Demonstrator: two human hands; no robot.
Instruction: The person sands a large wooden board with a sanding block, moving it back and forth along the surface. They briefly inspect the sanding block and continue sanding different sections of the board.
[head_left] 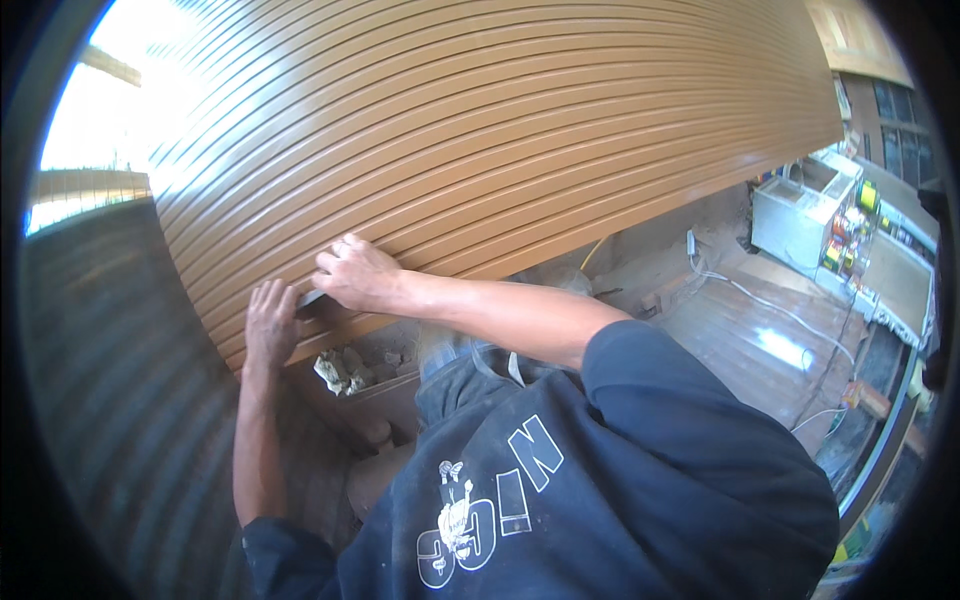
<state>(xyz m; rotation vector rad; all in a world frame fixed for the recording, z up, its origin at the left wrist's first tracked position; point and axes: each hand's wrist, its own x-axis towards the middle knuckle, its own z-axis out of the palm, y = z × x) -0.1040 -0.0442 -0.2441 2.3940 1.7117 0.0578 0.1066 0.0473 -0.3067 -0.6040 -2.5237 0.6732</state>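
Note:
A large orange-brown grooved panel (520,130) slants across the view, its long grooves running from lower left to upper right. Both my hands rest at its near left corner. My left hand (272,320) has its fingers bent over the surface. Just right of it, my right hand (358,274) is closed, knuckles up, against the grooves. Between them shows a small dark flat piece (312,298) with a pale edge, which both hands seem to grip. Its kind is hard to make out, as fingers cover most of it.
Dark corrugated sheeting (110,400) stands at the left. Below the panel's near edge lie pale crumpled lumps (345,370). To the right are a white cabinet (800,215) with bottles and cans beside it, a cable (760,300) and a shiny brown floor sheet (720,325).

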